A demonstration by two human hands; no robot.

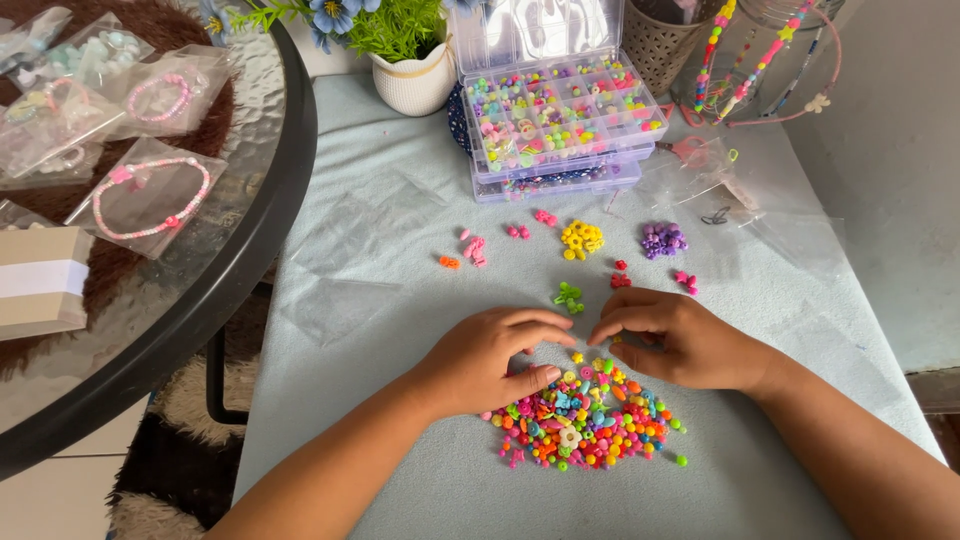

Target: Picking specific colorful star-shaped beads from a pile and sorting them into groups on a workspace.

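While both hands hover curled over the top edge of the mixed bead pile (585, 415), left hand (490, 360) and right hand (680, 340) with fingertips nearly meeting, I cannot tell whether either pinches a bead. Small sorted clusters already lie apart on the pale cloth (400, 250): yellow beads (582, 239), purple beads (663, 240), pink beads (473, 247), green beads (568, 296). By my reckoning the sorting is barely begun, since most beads sit unsorted in the pile.
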